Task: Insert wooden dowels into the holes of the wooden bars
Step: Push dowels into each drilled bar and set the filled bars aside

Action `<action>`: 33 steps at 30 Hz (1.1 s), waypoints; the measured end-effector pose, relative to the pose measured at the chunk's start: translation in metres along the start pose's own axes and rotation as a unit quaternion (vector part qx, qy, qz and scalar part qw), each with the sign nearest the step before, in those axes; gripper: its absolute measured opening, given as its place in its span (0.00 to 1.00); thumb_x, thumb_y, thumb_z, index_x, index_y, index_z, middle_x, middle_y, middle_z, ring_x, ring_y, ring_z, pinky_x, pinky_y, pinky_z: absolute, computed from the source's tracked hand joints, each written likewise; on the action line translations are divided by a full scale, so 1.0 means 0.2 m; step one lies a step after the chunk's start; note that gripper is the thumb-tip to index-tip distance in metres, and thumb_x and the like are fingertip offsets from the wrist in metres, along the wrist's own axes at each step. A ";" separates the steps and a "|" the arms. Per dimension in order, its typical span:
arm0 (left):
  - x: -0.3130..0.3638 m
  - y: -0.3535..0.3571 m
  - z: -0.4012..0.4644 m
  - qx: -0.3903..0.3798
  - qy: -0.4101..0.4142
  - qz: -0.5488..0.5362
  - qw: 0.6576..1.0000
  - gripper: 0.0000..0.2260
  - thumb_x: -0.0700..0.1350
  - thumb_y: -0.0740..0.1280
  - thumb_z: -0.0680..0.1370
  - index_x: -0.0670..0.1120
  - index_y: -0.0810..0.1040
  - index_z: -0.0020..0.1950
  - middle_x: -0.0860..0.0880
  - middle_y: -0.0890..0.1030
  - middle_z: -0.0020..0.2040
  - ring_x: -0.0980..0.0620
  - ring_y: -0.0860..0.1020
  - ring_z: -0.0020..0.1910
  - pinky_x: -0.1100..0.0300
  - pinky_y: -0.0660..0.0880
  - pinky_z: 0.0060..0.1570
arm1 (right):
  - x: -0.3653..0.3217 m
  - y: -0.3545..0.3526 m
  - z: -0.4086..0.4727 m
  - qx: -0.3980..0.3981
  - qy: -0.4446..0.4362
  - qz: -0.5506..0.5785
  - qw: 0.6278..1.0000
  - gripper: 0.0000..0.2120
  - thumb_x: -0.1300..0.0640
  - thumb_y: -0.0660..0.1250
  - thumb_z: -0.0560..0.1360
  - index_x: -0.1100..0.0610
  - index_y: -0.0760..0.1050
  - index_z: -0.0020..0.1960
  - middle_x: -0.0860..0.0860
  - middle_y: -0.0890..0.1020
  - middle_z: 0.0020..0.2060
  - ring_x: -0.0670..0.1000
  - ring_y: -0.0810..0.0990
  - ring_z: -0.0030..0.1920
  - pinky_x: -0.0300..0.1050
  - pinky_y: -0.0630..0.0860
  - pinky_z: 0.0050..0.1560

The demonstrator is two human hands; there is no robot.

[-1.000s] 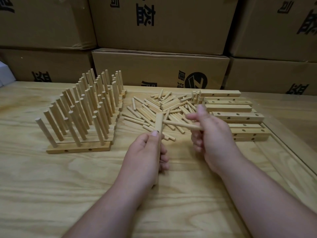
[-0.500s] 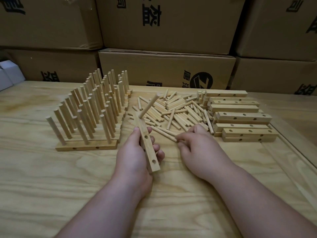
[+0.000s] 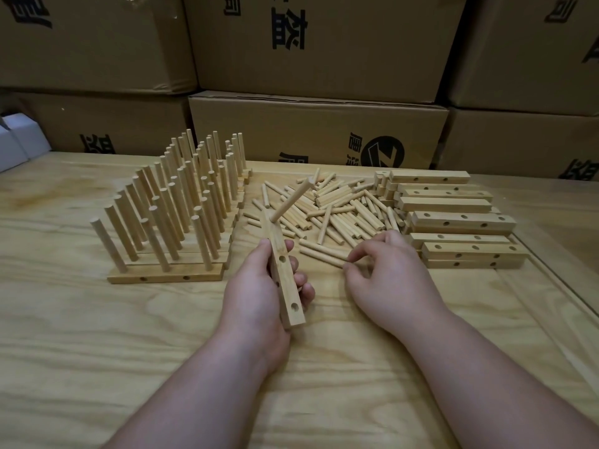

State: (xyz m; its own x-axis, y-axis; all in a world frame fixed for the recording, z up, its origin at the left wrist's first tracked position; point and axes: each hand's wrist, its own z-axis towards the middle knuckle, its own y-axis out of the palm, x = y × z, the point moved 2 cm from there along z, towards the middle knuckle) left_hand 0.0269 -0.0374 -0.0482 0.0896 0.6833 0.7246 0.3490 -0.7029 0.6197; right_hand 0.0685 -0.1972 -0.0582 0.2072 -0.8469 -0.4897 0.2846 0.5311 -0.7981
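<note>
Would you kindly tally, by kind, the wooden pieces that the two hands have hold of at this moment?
Bar, in the left hand: 1
Inserted dowel in that bar: 1
Loose dowel, pinched by the right hand: 1
Total: 3

right hand [image 3: 385, 280] now pinching loose dowel [image 3: 322, 257]

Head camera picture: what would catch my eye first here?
Probably the rows of upright pegs standing in finished bars at the left of the table. Near the middle, the left hand holds a bar with one peg in it, while the right hand pinches a loose peg.
</note>
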 end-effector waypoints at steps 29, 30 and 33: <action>0.01 -0.02 0.02 0.024 0.003 -0.032 0.999 0.14 0.55 0.65 0.82 0.45 0.81 0.53 0.47 0.75 0.38 0.52 0.73 0.32 0.58 0.75 0.31 | -0.07 -0.04 -0.03 -0.073 -0.127 0.185 0.972 0.09 0.58 0.66 0.80 0.43 0.75 0.53 0.39 0.78 0.47 0.40 0.75 0.51 0.29 0.68 0.47; 0.01 -0.02 0.02 0.023 0.003 -0.031 0.999 0.14 0.55 0.65 0.82 0.45 0.82 0.53 0.47 0.75 0.38 0.52 0.73 0.32 0.58 0.75 0.31 | -0.07 -0.04 -0.03 -0.069 -0.128 0.185 0.972 0.09 0.58 0.66 0.80 0.43 0.75 0.53 0.39 0.78 0.47 0.40 0.75 0.51 0.29 0.68 0.47; 0.00 -0.03 0.03 0.016 0.008 -0.020 1.000 0.13 0.54 0.67 0.81 0.45 0.82 0.53 0.47 0.76 0.37 0.53 0.74 0.32 0.58 0.76 0.29 | -0.07 -0.06 -0.03 -0.050 -0.139 0.191 0.970 0.07 0.57 0.68 0.79 0.44 0.76 0.51 0.38 0.77 0.46 0.41 0.75 0.51 0.31 0.70 0.47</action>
State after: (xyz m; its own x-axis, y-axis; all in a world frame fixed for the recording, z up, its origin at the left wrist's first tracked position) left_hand 0.0299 -0.0323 -0.0527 0.0611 0.7068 0.7048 0.3820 -0.6689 0.6377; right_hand 0.0569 -0.1907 -0.0438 0.5276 -0.5421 -0.6540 0.0479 0.7876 -0.6143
